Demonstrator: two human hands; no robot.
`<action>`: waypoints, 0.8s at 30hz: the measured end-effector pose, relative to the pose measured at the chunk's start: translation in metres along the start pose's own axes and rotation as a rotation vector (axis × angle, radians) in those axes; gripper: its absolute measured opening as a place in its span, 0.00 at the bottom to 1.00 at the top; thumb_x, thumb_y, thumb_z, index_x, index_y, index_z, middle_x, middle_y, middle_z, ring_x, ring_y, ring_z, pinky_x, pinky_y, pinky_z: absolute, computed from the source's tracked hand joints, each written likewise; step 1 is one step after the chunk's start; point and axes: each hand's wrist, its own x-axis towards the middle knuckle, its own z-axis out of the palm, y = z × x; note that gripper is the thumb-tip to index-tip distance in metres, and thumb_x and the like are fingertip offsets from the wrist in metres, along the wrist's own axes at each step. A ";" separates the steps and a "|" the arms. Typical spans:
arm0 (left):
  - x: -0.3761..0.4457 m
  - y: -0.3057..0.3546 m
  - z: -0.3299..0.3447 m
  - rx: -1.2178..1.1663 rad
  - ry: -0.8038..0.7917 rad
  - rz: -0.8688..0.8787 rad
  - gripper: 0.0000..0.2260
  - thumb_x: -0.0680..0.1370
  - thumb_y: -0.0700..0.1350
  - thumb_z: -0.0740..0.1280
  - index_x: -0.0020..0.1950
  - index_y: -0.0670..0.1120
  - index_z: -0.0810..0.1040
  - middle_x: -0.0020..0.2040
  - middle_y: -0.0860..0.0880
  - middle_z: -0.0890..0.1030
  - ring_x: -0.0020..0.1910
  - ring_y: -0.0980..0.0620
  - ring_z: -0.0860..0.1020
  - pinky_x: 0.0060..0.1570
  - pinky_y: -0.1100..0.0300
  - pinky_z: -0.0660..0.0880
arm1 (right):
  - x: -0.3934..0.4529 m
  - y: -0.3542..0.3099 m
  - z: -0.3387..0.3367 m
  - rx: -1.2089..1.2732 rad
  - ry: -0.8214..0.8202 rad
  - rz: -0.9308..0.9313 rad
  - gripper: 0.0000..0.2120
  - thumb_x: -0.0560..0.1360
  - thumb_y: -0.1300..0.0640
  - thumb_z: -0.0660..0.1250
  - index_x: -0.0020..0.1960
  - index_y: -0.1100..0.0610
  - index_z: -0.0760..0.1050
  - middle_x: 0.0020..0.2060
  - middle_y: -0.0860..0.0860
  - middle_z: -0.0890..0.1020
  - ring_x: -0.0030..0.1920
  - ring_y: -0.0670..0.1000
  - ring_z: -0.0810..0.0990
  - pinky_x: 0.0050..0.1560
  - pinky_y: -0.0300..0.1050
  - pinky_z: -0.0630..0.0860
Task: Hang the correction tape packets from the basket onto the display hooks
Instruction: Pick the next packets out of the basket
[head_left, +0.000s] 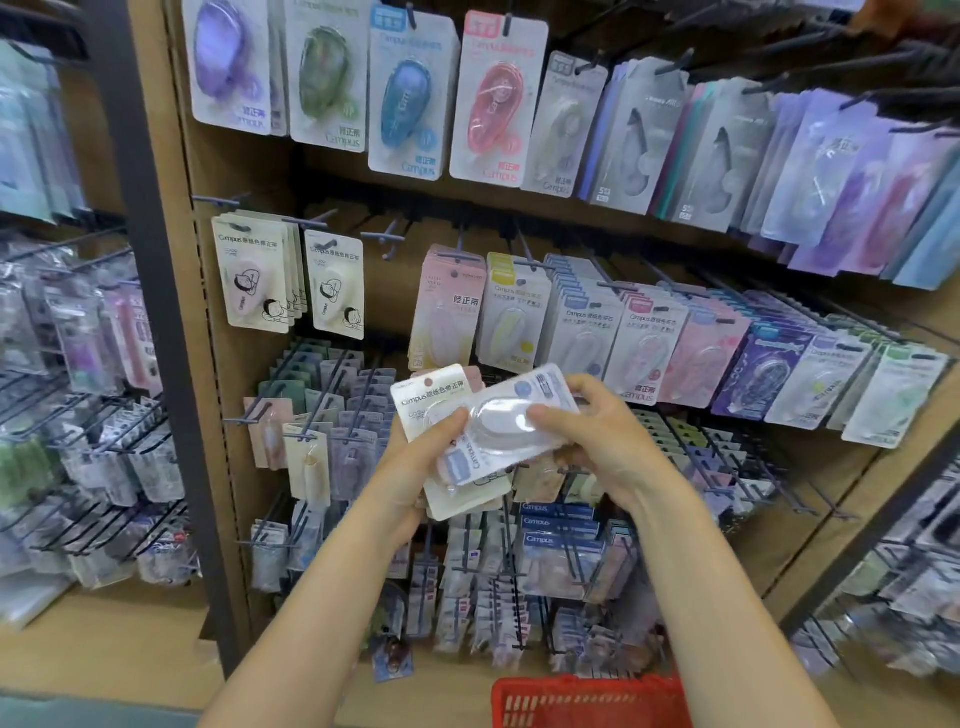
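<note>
Your left hand (415, 467) grips a small stack of correction tape packets (457, 488) from below, thumb curled over the front, palm under the cards. Topmost on the stack lies a white-and-lavender packet (506, 423), tilted with its hang-hole end up and to the right; its clear plastic blister bulges over a pale oval dispenser. Beneath it, a cream card (431, 397) with printed characters juts out at upper left. Your right hand (592, 431) pinches the top packet, thumb pressed on the glossy blister and fingers curled behind the card's upper end.

Both hands hold the stack in front of the middle of a brown pegboard display (171, 291). Dark metal hooks (382, 236) project from the board; several at centre-left carry no stock. To the left hang two cream packets (254, 280) bearing cartoon figures; above, purple, green, blue and pink blister cards (410, 93) form a row. To the right, densely overlapping pastel packets (727, 353) fill the hooks. Below your right forearm, the rim of a red perforated plastic basket (587, 701) shows at the bottom edge.
</note>
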 end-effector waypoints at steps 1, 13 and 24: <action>0.001 0.001 -0.001 0.011 0.020 -0.017 0.33 0.72 0.49 0.79 0.75 0.49 0.73 0.62 0.43 0.85 0.58 0.40 0.84 0.50 0.40 0.83 | -0.002 0.000 -0.008 -0.070 -0.083 0.025 0.17 0.72 0.59 0.77 0.58 0.54 0.77 0.50 0.51 0.86 0.44 0.51 0.84 0.36 0.45 0.77; 0.010 0.005 0.025 0.101 -0.033 -0.021 0.28 0.73 0.54 0.78 0.71 0.52 0.77 0.60 0.44 0.86 0.62 0.36 0.82 0.66 0.25 0.69 | -0.014 0.008 -0.027 0.039 0.089 -0.041 0.11 0.75 0.54 0.74 0.56 0.55 0.82 0.42 0.50 0.86 0.32 0.43 0.80 0.27 0.36 0.71; 0.028 -0.009 0.046 0.130 0.013 -0.049 0.35 0.68 0.57 0.78 0.73 0.51 0.74 0.60 0.45 0.86 0.58 0.40 0.85 0.60 0.31 0.78 | 0.006 0.017 -0.043 0.601 0.458 -0.100 0.11 0.79 0.52 0.69 0.59 0.55 0.77 0.42 0.51 0.83 0.30 0.47 0.76 0.30 0.39 0.72</action>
